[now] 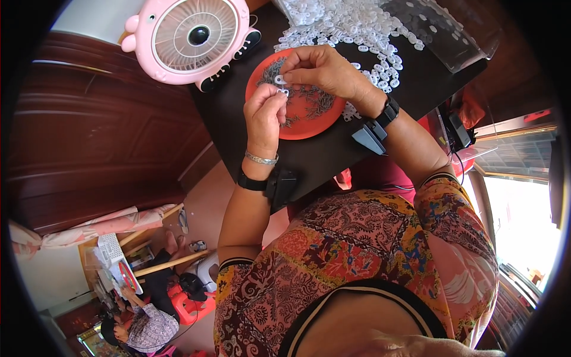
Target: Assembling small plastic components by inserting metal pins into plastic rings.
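Note:
Both hands are close together above a round red plate on a dark table. My left hand pinches a small white plastic piece between thumb and fingers. Just above it, my right hand pinches another white oval plastic piece, which has a hole. A thin grey bit shows between the two pieces; I cannot make out whether it joins them. Small grey metal pins or screws lie scattered in the plate, partly hidden by my hands. Beyond my right hand spreads a heap of white two-holed oval pieces.
A pink animal-shaped fan stands at the table's far left. At the far right is a clear plastic box. The dark table ends near my body. Lower left, another person sits at a separate work place.

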A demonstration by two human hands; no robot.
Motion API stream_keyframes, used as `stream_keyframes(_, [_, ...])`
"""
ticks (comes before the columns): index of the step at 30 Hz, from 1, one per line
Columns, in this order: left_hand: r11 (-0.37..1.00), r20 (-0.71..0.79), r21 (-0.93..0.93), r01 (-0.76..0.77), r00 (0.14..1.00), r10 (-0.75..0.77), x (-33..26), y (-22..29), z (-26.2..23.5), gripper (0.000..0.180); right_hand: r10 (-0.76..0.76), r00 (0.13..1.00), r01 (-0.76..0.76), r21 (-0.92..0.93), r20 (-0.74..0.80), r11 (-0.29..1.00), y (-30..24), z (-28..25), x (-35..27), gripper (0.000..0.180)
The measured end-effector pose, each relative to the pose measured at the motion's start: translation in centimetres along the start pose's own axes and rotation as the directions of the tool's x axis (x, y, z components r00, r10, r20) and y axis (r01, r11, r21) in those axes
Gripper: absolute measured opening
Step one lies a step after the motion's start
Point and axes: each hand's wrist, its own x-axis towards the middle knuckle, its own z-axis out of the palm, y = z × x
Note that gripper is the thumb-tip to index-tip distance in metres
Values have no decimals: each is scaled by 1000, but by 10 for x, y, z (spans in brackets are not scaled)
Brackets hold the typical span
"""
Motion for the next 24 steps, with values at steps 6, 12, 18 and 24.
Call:
stream_keyframes(6, [998,13,54,-12,1000,12,0,-1,-2,12,-9,1000,9,-31,2,999,-1,1,0,8])
stream_keyframes(12, [998,8,58,12,1000,-13,-1,1,0,10,-15,1000,16,-57,16,998,0,0,-1,8])
stream_keyframes(18, [999,-13,45,22,1000,-22,1,-1,-1,11,-15,1000,16,-70,21,997,4,1,0,9])
stream_keyframes(24, [1000,-28,-12,16,999,-16,1,-2,-1,11,-4,998,9,-78,57,997,5,3,0,11])
